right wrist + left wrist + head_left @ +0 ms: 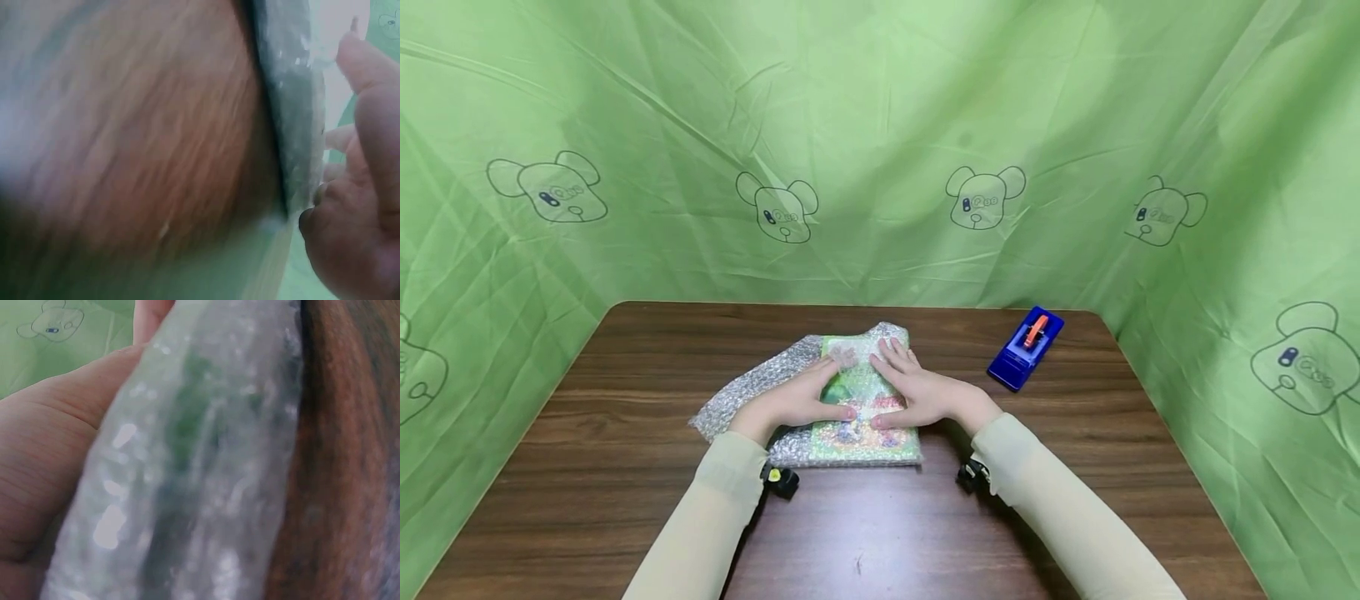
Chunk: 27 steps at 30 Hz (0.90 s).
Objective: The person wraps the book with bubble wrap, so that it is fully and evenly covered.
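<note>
Bubble-wrapped book, flat under your two spread hands.
Head view: what looked like a book (859,383) lay inside bubble wrap (760,387) on the table (587,458) before you; your left hand (797,402) and right hand (925,393) rested on top, fingers extended, gripping nothing. Blue tape dispenser (1026,348), by its look, lay apart, to your right. Step, as judged: smoothing the wrap; the next move seemed to call for tucking in the loose left part. Left-wrist view: wrap beside your hand, fingertips hidden. Right-wrist view: your thumb stood apart from the other fingers, wrap's edge alongside.
</note>
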Each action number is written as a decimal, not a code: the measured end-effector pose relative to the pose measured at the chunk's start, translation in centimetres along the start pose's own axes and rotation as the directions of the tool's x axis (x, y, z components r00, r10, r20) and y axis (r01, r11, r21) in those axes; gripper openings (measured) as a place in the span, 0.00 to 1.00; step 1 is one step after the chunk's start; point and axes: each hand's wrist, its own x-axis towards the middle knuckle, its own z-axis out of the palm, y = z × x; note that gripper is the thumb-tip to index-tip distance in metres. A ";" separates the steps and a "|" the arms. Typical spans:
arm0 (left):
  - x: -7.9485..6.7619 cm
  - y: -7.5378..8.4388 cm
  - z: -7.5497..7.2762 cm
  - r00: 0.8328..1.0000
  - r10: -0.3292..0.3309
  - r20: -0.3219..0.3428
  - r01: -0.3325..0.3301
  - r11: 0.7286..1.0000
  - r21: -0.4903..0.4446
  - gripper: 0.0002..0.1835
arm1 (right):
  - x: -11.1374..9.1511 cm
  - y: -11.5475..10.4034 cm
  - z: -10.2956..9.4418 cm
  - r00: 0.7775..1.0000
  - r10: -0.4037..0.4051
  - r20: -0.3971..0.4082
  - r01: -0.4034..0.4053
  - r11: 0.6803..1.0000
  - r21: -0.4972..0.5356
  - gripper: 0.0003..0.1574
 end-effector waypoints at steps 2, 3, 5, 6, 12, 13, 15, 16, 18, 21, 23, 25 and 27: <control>-0.1 0.1 -0.1 1.000 0.000 0.001 0.000 1.000 -0.003 0.57 | 0.2 -0.2 0.1 1.000 0.014 0.013 -0.014 1.000 -0.012 0.72; -0.1 0.1 -0.1 1.000 0.006 0.002 -0.006 1.000 -0.002 0.57 | 0.2 -0.3 0.1 1.000 0.022 0.017 -0.022 1.000 -0.012 0.72; -0.1 0.1 -0.3 1.000 0.020 0.002 -0.020 1.000 -0.009 0.59 | 0.3 -0.4 0.1 0.999 0.038 0.022 -0.037 0.999 -0.027 0.72; -0.1 0.1 -0.3 1.000 0.028 0.002 -0.028 0.999 -0.020 0.59 | 0.3 -0.4 0.0 0.999 0.046 0.027 -0.045 0.998 -0.032 0.72; -0.2 0.7 -1.4 0.993 0.059 -0.099 -0.066 0.996 -0.066 0.60 | 0.3 -1.1 -0.5 0.996 0.081 0.048 -0.077 0.995 -0.065 0.70; -0.4 0.9 -1.7 0.990 0.062 -0.126 -0.069 0.996 -0.052 0.59 | 0.3 -1.2 -0.5 0.995 0.084 0.050 -0.080 0.994 -0.071 0.70; -0.5 1.4 -2.1 0.983 0.079 -0.163 -0.081 0.997 -0.008 0.55 | 0.4 -1.3 -0.6 0.995 0.090 0.049 -0.085 0.993 -0.087 0.70; -0.5 1.7 -2.2 0.981 0.096 -0.171 -0.093 0.995 0.025 0.53 | 0.4 -1.4 -0.6 0.994 0.094 0.048 -0.089 0.992 -0.092 0.70; -0.5 2.3 -2.2 0.980 0.124 -0.154 -0.111 0.990 0.087 0.48 | 0.4 -1.4 -0.6 0.994 0.103 0.041 -0.098 0.990 -0.101 0.71; -0.3 2.8 -1.8 0.986 0.140 -0.088 -0.123 0.977 0.174 0.43 | 0.3 -1.2 -0.5 0.994 0.109 0.030 -0.105 0.989 -0.104 0.71; -0.1 2.9 -1.5 0.991 0.122 -0.055 -0.109 0.974 0.199 0.43 | 0.2 -1.0 -0.3 0.994 0.110 0.026 -0.107 0.990 -0.090 0.71; -0.1 2.8 -1.2 0.993 0.106 -0.044 -0.095 0.975 0.202 0.42 | 0.2 -0.8 -0.2 0.994 0.105 0.021 -0.104 0.992 -0.065 0.72; -0.1 2.7 -1.1 0.995 0.086 -0.049 -0.076 0.980 0.183 0.42 | 0.2 -0.5 -0.1 0.995 0.099 0.012 -0.099 0.995 -0.023 0.72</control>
